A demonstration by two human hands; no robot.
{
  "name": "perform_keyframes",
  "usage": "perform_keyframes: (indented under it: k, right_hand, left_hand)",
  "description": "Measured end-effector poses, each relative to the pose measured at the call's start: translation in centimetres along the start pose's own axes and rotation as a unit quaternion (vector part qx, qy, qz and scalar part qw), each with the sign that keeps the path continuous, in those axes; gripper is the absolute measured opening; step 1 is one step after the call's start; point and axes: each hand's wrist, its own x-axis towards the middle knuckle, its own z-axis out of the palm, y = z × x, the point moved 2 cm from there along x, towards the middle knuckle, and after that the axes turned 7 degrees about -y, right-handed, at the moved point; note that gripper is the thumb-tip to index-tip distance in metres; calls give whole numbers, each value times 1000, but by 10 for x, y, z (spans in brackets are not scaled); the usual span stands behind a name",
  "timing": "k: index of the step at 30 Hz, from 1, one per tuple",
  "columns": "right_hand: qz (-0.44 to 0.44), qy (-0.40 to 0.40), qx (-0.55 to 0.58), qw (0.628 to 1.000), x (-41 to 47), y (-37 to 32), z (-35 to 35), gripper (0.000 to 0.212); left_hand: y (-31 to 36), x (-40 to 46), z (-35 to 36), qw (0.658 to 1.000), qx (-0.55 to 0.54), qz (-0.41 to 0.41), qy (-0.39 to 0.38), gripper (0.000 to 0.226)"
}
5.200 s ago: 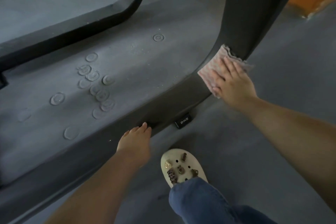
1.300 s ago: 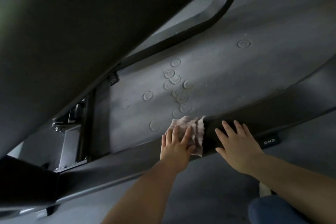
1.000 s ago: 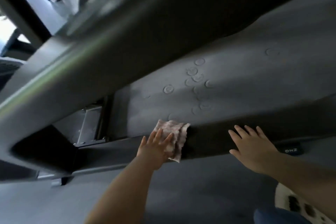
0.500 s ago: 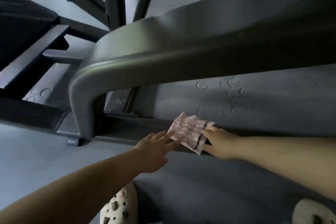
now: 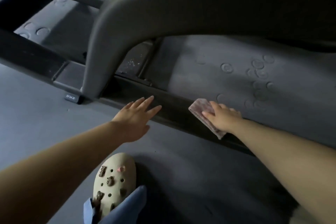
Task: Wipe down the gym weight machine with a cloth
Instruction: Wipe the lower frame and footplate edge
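The weight machine's dark base rail [image 5: 172, 104] runs diagonally across the floor from centre-left to lower right. A thick curved frame arm [image 5: 163, 14] rises from the rail's left end and arches overhead. A folded pinkish patterned cloth [image 5: 199, 108] lies on the rail. My right hand [image 5: 224, 117] presses flat on it with the fingers spread. My left hand [image 5: 135, 116] is bare and holds nothing; its straight fingertips touch the rail to the left of the cloth.
A foot cap marked DHZ [image 5: 71, 97] sits at the base of the curved arm. Grey rubber flooring [image 5: 236, 71] with several ring-shaped dents lies behind the rail. More dark frame bars [image 5: 29, 49] cross at the upper left. My beige clog [image 5: 114, 178] stands on the floor below.
The cloth went from my left hand to my right hand, which now presses it on the rail further right. My left hand, now without the cloth, rests on the rail.
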Motion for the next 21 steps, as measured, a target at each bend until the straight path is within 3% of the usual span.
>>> perform_keyframes:
  k: [5,15,21]
  right_hand:
    - [10,-11,14,1000,8,-22,-5,65]
    - [-103,-1,15,995,24,-172,-17,76]
    - [-82,13,24,996,26,-130,-8,67]
  left_hand:
    - [-20,-5,10,999,-22,-20,-26,69]
    - [-52,-14,12,997,-35,-63,-40,74]
    - [-37,-6,8,998,-46,-36,-38,72]
